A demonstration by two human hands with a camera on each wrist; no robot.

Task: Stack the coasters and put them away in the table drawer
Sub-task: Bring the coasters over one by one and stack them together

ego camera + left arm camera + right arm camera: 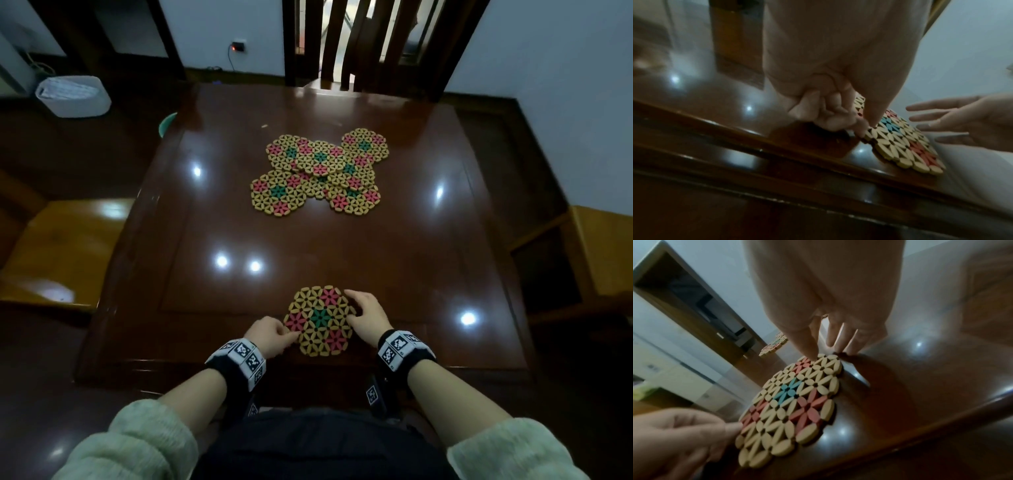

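the left hand (pixel 266 334) pinches the near coaster (pixel 320 320) at its 8 o'clock edge, fingers curled, thumb on top. that coaster lies flat on the desk (pixel 428 246), close to the 6 o'clock rim. the right hand (pixel 368 313) rests relaxed, fingers straight, touching its 2 o'clock edge. the other coasters (pixel 318 173) overlap loosely toward 12 o'clock, well apart. the drawer is not in view. judged risk: the glossy desk lets the coaster slide off the near rim if pulled carelessly.

head overhead; wrists close (sharing coaster (pixel 320 320))
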